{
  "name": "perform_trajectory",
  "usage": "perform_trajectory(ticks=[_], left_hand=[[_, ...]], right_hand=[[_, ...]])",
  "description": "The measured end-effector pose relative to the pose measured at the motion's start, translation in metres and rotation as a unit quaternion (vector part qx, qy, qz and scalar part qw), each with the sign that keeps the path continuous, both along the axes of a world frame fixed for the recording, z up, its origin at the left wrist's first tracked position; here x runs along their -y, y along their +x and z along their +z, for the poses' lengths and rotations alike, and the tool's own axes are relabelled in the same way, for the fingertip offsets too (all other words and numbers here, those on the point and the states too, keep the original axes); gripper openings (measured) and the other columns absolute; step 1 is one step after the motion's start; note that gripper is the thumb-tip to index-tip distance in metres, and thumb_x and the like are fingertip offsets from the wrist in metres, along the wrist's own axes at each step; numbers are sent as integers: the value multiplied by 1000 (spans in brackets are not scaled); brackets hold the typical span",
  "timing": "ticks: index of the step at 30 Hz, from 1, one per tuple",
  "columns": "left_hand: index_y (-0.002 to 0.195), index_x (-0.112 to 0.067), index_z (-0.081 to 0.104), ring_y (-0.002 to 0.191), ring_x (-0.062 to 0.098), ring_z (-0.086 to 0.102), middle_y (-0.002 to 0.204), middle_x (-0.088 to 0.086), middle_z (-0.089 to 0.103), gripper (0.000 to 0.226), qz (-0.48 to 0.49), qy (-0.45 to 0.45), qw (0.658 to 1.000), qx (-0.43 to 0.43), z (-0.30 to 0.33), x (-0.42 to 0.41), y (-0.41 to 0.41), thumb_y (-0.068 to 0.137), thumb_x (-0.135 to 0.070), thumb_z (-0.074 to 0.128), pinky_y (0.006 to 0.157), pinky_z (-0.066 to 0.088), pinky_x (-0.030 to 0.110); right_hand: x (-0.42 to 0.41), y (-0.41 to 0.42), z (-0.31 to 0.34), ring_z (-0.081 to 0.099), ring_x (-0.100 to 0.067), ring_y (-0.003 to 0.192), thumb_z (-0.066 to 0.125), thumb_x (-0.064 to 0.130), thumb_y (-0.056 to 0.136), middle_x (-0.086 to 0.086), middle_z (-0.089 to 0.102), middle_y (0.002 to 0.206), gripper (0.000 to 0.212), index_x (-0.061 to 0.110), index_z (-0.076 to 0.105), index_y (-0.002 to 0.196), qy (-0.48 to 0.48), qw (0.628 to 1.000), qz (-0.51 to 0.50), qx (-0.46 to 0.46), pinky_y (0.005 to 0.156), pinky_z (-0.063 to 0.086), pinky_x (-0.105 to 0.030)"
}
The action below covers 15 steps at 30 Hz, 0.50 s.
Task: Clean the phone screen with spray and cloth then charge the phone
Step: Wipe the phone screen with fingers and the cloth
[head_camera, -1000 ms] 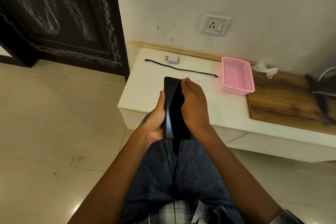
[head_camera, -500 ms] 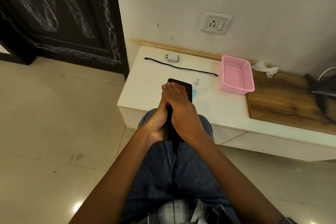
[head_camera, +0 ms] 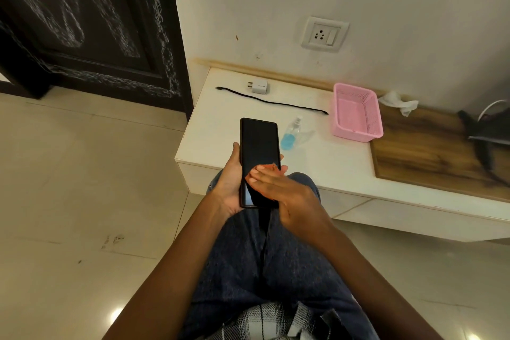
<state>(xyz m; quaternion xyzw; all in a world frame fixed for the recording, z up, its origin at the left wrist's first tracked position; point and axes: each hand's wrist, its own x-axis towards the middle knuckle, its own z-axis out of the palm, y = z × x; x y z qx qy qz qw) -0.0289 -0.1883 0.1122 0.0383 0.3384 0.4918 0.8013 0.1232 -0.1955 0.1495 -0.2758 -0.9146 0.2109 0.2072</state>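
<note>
A black phone (head_camera: 258, 143) is held upright over my lap, screen up and dark, with my left hand (head_camera: 230, 179) gripping its left edge and back. My right hand (head_camera: 287, 190) lies flat across the lower part of the screen. A bit of orange cloth (head_camera: 272, 166) shows under its fingertips, pressed on the glass. A small clear spray bottle (head_camera: 291, 134) with blue liquid lies on the white table (head_camera: 209, 130) just right of the phone. A white charger adapter (head_camera: 259, 86) and a black cable (head_camera: 271, 102) lie at the table's back. A wall socket (head_camera: 324, 34) sits above.
A pink plastic basket (head_camera: 356, 112) stands right of the cable, with a crumpled white tissue (head_camera: 397, 99) behind it on a wooden board (head_camera: 430, 152). Dark objects lie at the far right. A dark door (head_camera: 82, 22) and tiled floor (head_camera: 69, 174) are to the left.
My right hand has slid with the cloth from the top of the screen down to its lower part. More of the phone and the spray bottle now show.
</note>
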Motion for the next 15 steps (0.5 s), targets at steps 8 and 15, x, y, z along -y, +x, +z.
perform_trajectory(ticks=[8, 15], left_hand=[[111, -12, 73, 89, 28, 72, 108, 17, 72, 77, -1, 20, 999, -29, 10, 0, 4, 87, -74, 32, 70, 59, 38], [98, -22, 79, 95, 24, 72, 107, 11, 74, 77, -1, 9, 996, -87, 2, 2, 6, 84, -78, 27, 73, 59, 34]], right_hand=[[-61, -11, 14, 37, -30, 133, 50, -30, 71, -16, 46, 138, 66, 1, 50, 129, -10, 995, -98, 18, 114, 25, -38], [-63, -19, 10, 36, -27, 135, 48, -26, 75, -12, 45, 140, 65, 4, 47, 133, 22, 989, -145, 31, 112, 26, -30]])
